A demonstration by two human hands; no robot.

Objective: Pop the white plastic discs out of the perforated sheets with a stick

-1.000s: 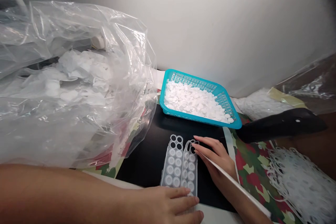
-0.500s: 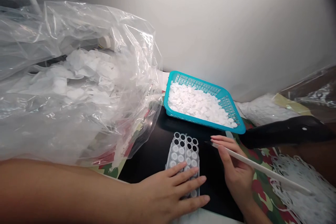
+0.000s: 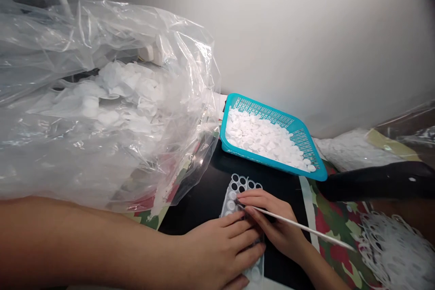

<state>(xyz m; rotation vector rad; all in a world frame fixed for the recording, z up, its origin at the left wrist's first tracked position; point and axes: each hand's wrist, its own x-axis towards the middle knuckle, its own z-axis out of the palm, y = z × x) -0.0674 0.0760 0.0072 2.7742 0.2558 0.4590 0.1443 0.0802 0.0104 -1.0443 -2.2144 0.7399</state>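
Observation:
My left hand [image 3: 220, 247] lies with outstretched fingers over a translucent plastic sheet of round cells [image 3: 231, 205], pressing it against a black board [image 3: 193, 210]. White discs fill many of the sheet's cells; those along its far end show dark openings. Between the fingers of my right hand [image 3: 280, 222] is a slim white stick-like tool [image 3: 312, 228], slanting down to the right. Its dark tip is over the sheet, close to my left fingertips. Whether the tip touches a disc is hidden by my fingers.
Behind the board sits a turquoise basket [image 3: 268, 159] heaped with white discs. A large clear plastic bag [image 3: 118, 158] of white pieces takes up the left. At right are a black arm-like object [image 3: 380, 179] and a pile of ring-holed plastic scraps [image 3: 397, 249] on a camouflage-patterned cloth [image 3: 335, 226].
My right hand has moved left with the stick-like tool, from beside the sheet to over it. My left hand stays on the sheet. The whole view has shifted slightly.

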